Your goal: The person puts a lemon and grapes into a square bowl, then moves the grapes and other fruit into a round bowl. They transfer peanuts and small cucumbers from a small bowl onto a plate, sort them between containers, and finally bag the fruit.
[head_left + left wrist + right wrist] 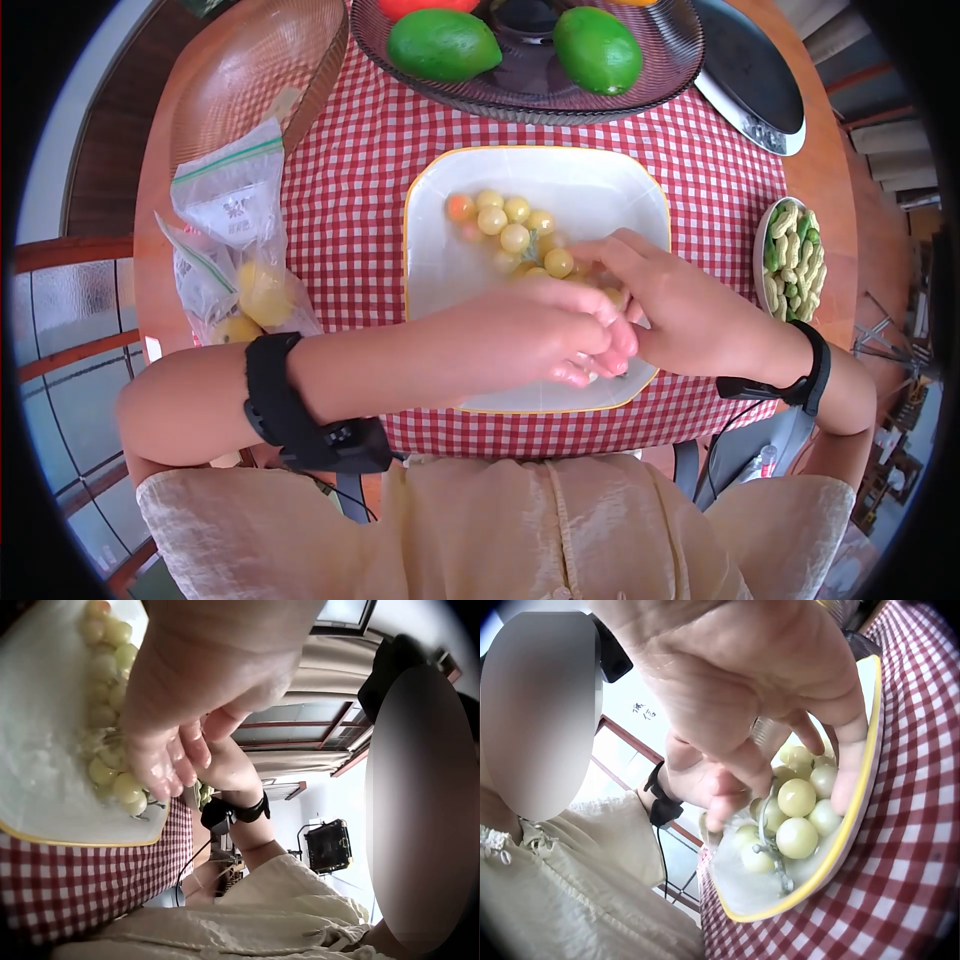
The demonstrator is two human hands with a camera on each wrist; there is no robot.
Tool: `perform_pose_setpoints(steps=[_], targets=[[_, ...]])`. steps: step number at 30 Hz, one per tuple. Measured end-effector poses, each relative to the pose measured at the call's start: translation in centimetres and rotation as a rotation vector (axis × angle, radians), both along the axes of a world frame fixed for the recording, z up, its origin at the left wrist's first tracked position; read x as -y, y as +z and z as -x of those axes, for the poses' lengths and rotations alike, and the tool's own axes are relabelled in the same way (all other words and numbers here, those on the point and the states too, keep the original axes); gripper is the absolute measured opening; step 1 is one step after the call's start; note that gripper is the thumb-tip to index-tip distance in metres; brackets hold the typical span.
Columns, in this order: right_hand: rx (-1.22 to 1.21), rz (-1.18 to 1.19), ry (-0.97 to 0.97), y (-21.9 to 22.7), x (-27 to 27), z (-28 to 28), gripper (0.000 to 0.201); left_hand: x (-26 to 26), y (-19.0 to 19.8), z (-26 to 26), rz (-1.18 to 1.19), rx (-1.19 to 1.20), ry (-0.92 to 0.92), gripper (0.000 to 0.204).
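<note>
A bunch of pale yellow-green grapes [515, 238] lies in a white yellow-rimmed dish [430, 290]. My right hand [700, 305] is over the bunch's right end; in the right wrist view its thumb and fingers lie around several grapes [796, 798], beside a bare stem end [784, 877]. My left hand [560, 335] is next to it above the dish, with wet, bent fingers [180, 761]. Something pale shows by the left fingertips in the head view, too small to identify. Whether the left hand holds anything is hidden.
Behind the dish stands a dark glass bowl [540, 112] with green fruit [443, 46]. Zip bags [232, 215] with yellow fruit and a clear basket [240, 80] are at left. To the right are a bowl of peanuts [795, 260] and a black-topped scale [750, 70].
</note>
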State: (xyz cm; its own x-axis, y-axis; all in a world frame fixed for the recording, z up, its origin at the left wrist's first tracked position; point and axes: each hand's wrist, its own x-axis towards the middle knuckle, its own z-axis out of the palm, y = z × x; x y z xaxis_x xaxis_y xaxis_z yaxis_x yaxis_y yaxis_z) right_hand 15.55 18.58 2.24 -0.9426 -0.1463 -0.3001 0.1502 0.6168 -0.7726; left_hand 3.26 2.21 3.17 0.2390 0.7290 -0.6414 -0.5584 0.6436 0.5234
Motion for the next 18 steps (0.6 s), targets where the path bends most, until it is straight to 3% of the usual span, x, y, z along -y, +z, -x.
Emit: perform_pose_setpoints(steps=[1,2,4,8,10,11,12,14,15,18], targets=[[-0.033,0.052,-0.013,-0.3,0.0,0.0,0.059,-0.1,-0.2,-0.3,-0.145,-0.109,0.005,0.021],[-0.033,0.052,-0.009,-0.3,0.0,0.1,0.059,0.0,-0.3,-0.1,-0.145,-0.109,0.009,0.021],[0.084,0.137,-0.097,-0.1,0.0,0.1,0.055,0.5,-0.5,0.5,-0.293,-0.346,-0.123,0.018],[0.125,0.164,-0.084,0.7,-0.3,0.4,0.05,2.4,-0.1,2.0,-0.231,-0.506,-0.095,0.016],[0.27,0.165,-0.154,1.4,-0.5,0.8,0.045,3.1,0.5,2.9,-0.038,-0.46,0.047,0.015],[0.264,0.165,-0.151,1.3,-0.5,1.0,0.045,3.8,0.2,2.8,0.054,-0.339,0.246,0.023],[0.209,0.143,-0.183,1.1,-0.6,1.3,0.04,3.9,0.6,2.6,0.052,-0.345,0.249,0.023],[0.15,0.12,-0.207,0.6,-0.5,1.9,0.036,3.7,1.5,1.9,0.226,-0.337,0.532,0.036],[0.051,0.033,-0.183,0.4,-0.4,2.7,0.031,3.8,1.2,1.9,0.19,-0.358,0.513,0.045],[-0.154,-0.14,-0.135,-0.3,0.6,4.9,0.039,3.0,0.8,1.6,0.194,-0.373,0.477,0.044]])
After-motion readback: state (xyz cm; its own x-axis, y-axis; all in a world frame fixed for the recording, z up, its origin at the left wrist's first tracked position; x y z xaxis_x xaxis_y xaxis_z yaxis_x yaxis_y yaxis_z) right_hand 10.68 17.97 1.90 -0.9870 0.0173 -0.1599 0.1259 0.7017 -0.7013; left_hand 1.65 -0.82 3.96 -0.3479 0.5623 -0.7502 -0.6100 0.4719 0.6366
